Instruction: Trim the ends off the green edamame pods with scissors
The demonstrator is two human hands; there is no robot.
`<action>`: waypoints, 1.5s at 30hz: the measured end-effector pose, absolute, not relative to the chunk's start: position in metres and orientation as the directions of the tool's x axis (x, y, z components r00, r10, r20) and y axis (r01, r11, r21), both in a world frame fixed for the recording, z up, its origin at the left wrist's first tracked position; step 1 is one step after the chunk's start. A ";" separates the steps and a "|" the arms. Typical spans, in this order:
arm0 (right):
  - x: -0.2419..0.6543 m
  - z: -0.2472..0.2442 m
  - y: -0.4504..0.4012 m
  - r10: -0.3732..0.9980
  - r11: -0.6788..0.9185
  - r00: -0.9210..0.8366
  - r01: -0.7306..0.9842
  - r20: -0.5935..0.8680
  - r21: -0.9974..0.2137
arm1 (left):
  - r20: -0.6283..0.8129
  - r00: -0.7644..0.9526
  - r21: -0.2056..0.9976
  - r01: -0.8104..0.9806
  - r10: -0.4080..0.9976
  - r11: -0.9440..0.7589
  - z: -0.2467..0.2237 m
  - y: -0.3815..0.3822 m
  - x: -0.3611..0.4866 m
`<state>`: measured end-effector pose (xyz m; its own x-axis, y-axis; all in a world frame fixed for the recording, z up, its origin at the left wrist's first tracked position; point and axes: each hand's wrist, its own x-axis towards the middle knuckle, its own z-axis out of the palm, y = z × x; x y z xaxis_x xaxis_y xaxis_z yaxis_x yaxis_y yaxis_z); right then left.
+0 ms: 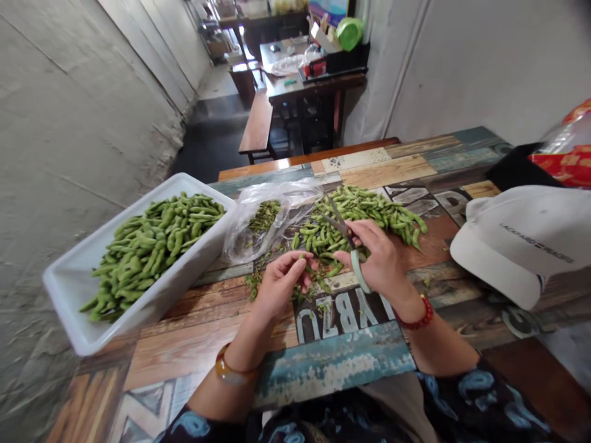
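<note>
Green scissors are in my right hand, their dark blades apart and pointing up and left over a pile of green pods. My left hand is closed, thumb against the fingers, on a green pod that shows only in part. Small trimmings lie on the table around my left hand. Beyond it sits a clear plastic bag with more trimmings inside. To the left, a white tub holds many pods.
A pale cap lies on the patterned wooden table at the right, near a red package. Walls rise on both sides. Farther back stand a bench and another table with various items.
</note>
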<state>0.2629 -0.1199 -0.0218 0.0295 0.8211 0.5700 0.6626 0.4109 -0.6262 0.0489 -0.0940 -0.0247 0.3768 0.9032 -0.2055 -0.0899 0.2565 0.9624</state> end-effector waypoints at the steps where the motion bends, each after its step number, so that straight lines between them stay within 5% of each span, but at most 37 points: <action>1: 0.260 -0.021 -0.122 0.826 0.415 0.025 0.651 0.564 -0.636 | -0.205 0.377 0.963 -0.089 0.903 0.256 -0.024 -0.094 0.048; 19: 0.241 -0.031 -0.130 0.740 0.569 -0.124 0.638 0.661 -0.518 | -0.017 0.289 0.998 -0.055 0.957 0.034 -0.006 -0.097 0.041; 32: 0.242 -0.039 -0.126 0.747 0.589 -0.215 0.654 0.630 -0.475 | -0.049 0.378 0.985 -0.135 0.924 0.108 -0.015 -0.102 0.045; 45: 0.242 -0.034 -0.127 0.786 0.592 -0.317 0.633 0.530 -0.499 | -0.052 0.411 0.998 -0.017 0.910 0.065 -0.011 -0.105 0.042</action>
